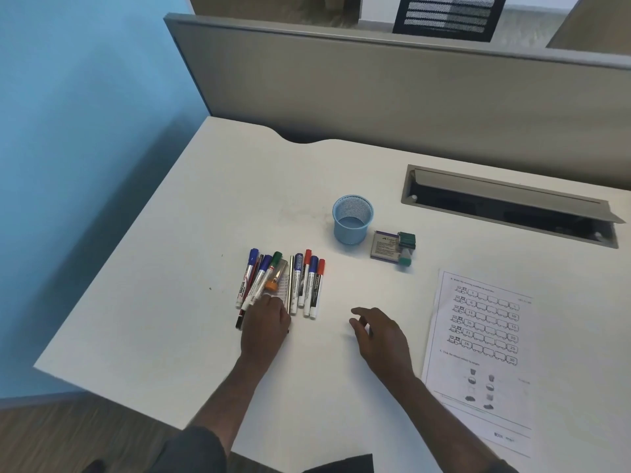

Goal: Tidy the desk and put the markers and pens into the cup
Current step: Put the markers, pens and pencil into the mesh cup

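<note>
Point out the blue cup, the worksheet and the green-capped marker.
blue cup (351, 230): head view, on its mesh front wall.
worksheet (485, 339): head view, on the printed middle of the page.
green-capped marker (277, 257): head view, on its green cap.

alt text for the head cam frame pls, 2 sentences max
A person's left hand rests on the near ends of a pile of markers and pens on a white desk, while the right hand hovers open beside it. An empty blue mesh cup stands behind, with a small box and a worksheet to the right.
</note>
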Demonstrator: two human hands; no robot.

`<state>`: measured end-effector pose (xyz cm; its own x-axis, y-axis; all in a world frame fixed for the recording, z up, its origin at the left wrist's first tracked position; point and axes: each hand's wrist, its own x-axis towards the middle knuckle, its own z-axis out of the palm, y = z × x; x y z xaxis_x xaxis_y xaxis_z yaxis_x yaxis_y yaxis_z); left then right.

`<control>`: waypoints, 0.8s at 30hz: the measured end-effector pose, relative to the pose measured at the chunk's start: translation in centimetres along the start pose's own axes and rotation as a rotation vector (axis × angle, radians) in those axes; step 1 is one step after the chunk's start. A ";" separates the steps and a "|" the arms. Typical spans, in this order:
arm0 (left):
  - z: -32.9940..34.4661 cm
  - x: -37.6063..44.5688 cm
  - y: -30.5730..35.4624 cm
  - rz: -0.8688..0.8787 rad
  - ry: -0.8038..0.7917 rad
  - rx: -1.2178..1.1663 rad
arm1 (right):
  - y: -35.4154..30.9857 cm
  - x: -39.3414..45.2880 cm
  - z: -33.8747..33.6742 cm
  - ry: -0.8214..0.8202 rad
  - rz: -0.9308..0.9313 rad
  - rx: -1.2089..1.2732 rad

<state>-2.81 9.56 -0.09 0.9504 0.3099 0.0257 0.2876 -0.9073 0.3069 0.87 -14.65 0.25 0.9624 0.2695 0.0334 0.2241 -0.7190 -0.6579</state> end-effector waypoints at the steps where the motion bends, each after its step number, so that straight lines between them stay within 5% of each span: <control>1: 0.1 -0.1 0.0 -0.009 0.008 -0.007 | 0.0 0.0 0.0 0.001 -0.003 0.000; 6: 0.1 -0.4 0.2 0.004 0.060 0.024 | 0.1 0.0 -0.2 0.001 -0.012 0.003; 14: -0.7 0.8 0.4 0.030 -0.108 0.106 | 0.1 -0.1 -0.1 -0.006 -0.003 -0.005; 24: -2.2 0.3 1.3 -0.001 0.001 0.019 | -0.8 0.3 -0.4 -0.015 -0.011 0.020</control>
<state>-2.39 9.08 2.40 0.9502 0.3107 0.0264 0.2903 -0.9124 0.2885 1.03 -14.27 1.09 0.9575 0.2868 0.0295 0.2313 -0.7031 -0.6724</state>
